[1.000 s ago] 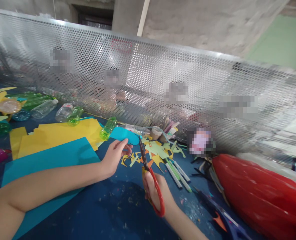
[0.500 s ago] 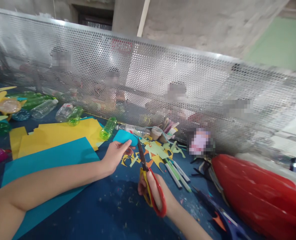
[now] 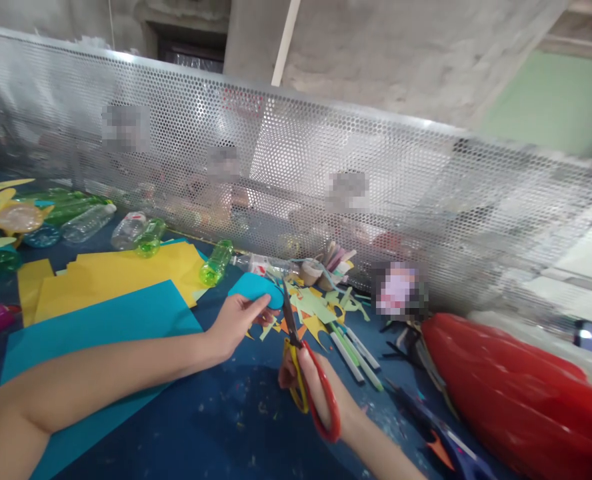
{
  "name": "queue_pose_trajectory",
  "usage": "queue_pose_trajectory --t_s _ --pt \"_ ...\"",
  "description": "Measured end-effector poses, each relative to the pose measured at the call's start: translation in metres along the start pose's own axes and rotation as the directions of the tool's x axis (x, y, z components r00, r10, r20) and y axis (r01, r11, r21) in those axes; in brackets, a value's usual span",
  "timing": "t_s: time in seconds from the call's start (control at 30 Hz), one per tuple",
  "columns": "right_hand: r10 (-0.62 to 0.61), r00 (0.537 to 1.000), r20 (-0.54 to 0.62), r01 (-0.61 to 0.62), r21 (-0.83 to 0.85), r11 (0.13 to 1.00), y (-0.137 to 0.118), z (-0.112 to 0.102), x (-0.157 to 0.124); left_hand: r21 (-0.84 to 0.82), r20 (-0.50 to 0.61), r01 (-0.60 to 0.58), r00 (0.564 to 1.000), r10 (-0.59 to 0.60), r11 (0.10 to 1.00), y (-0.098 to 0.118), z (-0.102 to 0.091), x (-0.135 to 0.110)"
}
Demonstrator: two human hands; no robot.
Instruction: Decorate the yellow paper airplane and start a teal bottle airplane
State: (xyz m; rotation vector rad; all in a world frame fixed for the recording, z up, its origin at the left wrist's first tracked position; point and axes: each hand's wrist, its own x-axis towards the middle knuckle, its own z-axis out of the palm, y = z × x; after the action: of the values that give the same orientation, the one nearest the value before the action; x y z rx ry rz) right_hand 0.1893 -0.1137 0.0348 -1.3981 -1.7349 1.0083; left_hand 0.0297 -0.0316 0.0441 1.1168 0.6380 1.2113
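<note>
Between the thumb and fingers of my left hand [image 3: 239,320] is a small blue paper piece [image 3: 251,288] with a rounded right end. My right hand [image 3: 321,383] is closed around the red and yellow handles of a pair of scissors [image 3: 291,317]. Their dark blades point up and away, right beside the rounded edge of the paper; whether they touch it I cannot tell. Beyond the blades lie yellow, pale green and orange paper scraps [image 3: 313,303]. Under my left forearm rests a large blue sheet [image 3: 141,307].
Yellow sheets [image 3: 121,273] lie at left, with green and clear plastic bottles [image 3: 217,263] behind them. Markers [image 3: 351,357], a red plastic bag [image 3: 501,373] and a blue tool [image 3: 441,433] are on the right. A perforated metal panel [image 3: 286,167] closes off the back, people behind it.
The blue piece has turned slightly in my left hand, and its rounded end shows more. The scissors and my right hand have shifted a little to the right.
</note>
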Motion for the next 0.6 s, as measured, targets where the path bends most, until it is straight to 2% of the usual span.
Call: queue_pose_trajectory --t_s 0.43,0.6 --pt "-0.024 0.998 -0.061 0.026 0.033 0.999 0.011 0.005 0.002 0.079 0.061 -0.080 0.995 0.075 0.994 0.000 -0.001 -0.002" --pt "0.053 0.997 -0.052 -0.048 0.082 0.995 0.017 0.009 0.003 0.085 0.073 -0.095 0.993 0.089 0.992 -0.003 -0.004 0.000"
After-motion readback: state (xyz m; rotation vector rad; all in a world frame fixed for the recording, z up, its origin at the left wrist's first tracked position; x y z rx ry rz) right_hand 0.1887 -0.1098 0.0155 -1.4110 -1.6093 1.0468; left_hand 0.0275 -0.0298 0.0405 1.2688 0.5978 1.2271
